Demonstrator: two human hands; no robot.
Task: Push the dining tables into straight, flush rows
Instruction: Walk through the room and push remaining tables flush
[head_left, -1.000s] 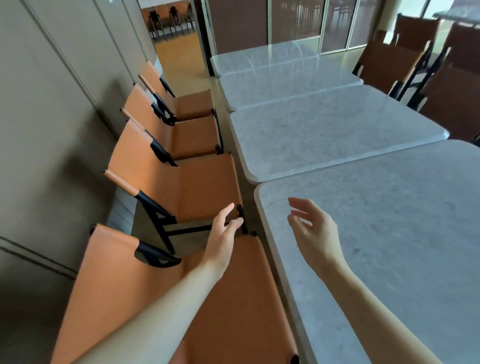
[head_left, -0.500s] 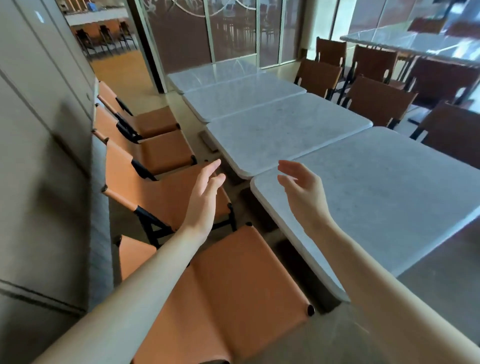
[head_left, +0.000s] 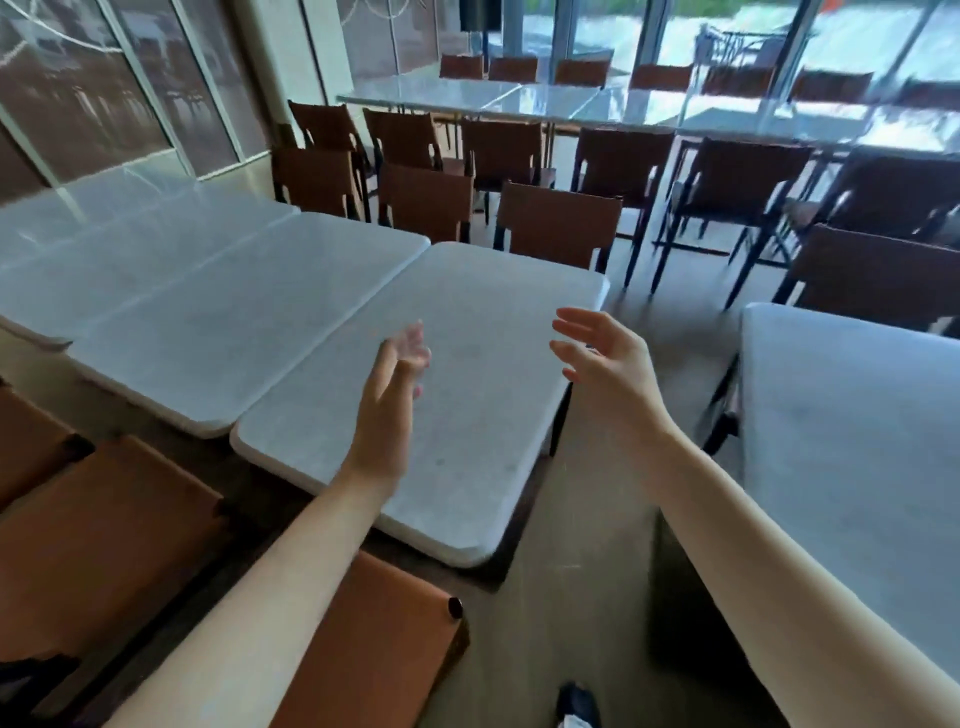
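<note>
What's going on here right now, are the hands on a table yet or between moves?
Between moves. The person's left hand and right hand are both raised and open above the end table of the near row, gripping nothing. That table sits beside the next table. A gap of floor separates it from another table on the right. Orange chairs line the left side.

Daylight thru far windows (head_left: 727, 47), glare on tabletops; left-hand fingers (head_left: 413, 343) motion-blurred; wide-angle edge warp.
</note>
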